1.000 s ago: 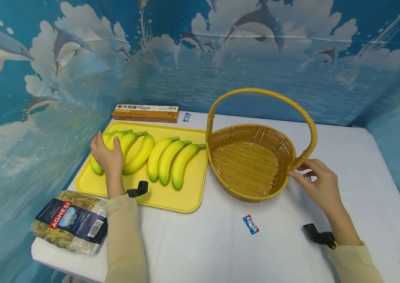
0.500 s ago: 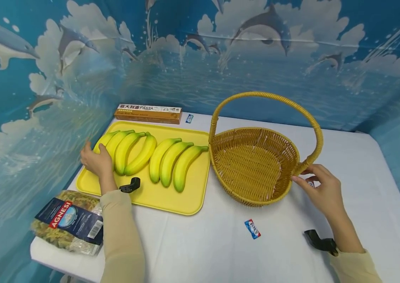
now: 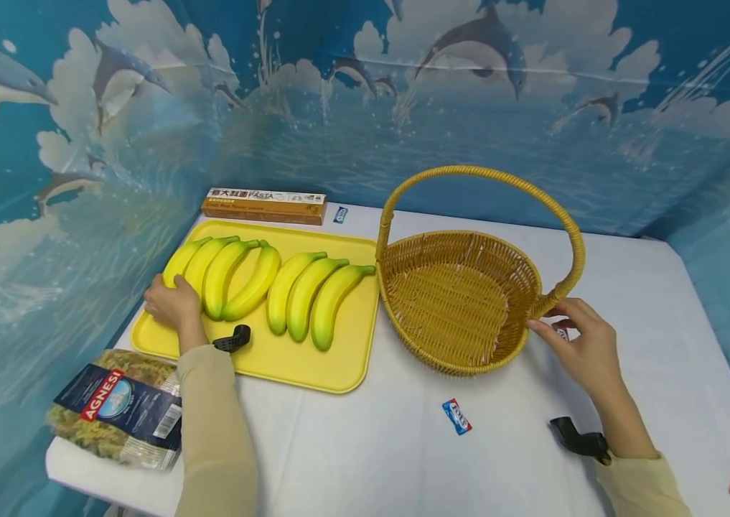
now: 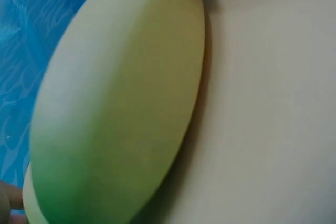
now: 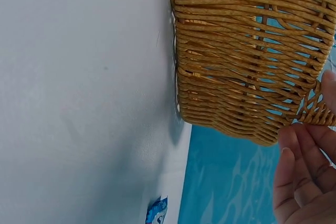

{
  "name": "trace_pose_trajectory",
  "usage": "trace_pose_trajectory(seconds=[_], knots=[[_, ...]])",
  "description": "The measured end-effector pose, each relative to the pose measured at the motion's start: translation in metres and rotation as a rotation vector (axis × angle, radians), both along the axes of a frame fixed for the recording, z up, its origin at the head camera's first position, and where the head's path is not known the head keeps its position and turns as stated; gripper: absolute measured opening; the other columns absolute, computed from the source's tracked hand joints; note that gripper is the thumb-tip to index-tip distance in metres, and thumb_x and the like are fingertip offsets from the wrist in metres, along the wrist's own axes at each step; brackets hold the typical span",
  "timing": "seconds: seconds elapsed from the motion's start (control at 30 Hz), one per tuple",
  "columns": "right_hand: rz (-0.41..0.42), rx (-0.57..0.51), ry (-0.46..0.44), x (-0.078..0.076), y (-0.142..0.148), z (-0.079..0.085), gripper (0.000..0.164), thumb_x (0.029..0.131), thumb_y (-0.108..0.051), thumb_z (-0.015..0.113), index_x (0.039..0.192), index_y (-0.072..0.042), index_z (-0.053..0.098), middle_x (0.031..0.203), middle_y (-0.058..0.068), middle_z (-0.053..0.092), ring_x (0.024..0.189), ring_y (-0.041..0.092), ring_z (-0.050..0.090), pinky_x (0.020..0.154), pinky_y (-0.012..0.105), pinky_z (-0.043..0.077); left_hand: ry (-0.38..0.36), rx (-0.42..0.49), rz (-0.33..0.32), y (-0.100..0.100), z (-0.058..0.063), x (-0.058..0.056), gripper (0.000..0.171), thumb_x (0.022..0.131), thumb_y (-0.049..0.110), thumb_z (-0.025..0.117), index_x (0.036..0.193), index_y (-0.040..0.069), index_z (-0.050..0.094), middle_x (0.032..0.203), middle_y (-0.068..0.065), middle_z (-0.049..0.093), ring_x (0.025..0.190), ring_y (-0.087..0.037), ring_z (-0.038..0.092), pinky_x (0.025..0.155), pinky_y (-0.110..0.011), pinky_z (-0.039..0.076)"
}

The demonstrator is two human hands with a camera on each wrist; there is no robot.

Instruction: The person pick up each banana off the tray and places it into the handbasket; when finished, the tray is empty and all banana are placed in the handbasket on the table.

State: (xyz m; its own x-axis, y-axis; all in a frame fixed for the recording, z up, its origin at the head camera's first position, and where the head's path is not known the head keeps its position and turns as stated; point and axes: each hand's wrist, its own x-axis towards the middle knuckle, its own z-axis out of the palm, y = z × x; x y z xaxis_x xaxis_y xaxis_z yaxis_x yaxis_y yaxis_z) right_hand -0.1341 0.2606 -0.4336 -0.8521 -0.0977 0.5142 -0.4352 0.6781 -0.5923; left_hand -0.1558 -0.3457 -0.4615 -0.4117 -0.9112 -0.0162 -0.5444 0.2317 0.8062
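The left hand, over the yellow tray, grasps the leftmost banana. The right hand pinches the wicker basket immediately to its left.

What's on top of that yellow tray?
Seven bananas lie on the yellow tray. The left hand hides the lower end of the leftmost banana; tray surface beneath them is covered.

We see yellow bananas with green-tinged tips, a yellow tray, a golden-brown woven basket, beige sleeves, and a blue backdrop patterned with grey-and-white dolphins and pale clouds.
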Motion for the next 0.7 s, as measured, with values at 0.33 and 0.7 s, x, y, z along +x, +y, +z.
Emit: trace_pose_trajectory(seconds=[0.33, 0.7], knots=[[-0.005, 0.003, 0.001, -0.001, 0.001, -0.001, 0.040, 0.073, 0.000, 0.082, 0.110, 0.001, 0.068, 0.101, -0.012, 0.059, 0.092, -0.017, 0.049, 0.074, 0.000, 0.040, 0.086, 0.074, 0.051, 0.001, 0.001, 0.000, 0.045, 0.098, 0.020, 0.054, 0.141, 0.006, 0.052, 0.144, -0.015, 0.052, 0.137, -0.033, 0.041, 0.117, -0.038, 0.029], [0.009, -0.010, 0.011, -0.001, 0.000, -0.001, 0.041, 0.072, 0.002, 0.083, 0.111, 0.002, 0.069, 0.098, 0.009, 0.066, 0.092, -0.014, 0.052, 0.074, 0.000, 0.040, 0.154, -0.062, -0.011, 0.029, 0.027, 0.002, 0.044, 0.099, 0.025, 0.056, 0.139, 0.007, 0.054, 0.139, -0.016, 0.053, 0.133, -0.034, 0.044, 0.116, -0.040, 0.029]])
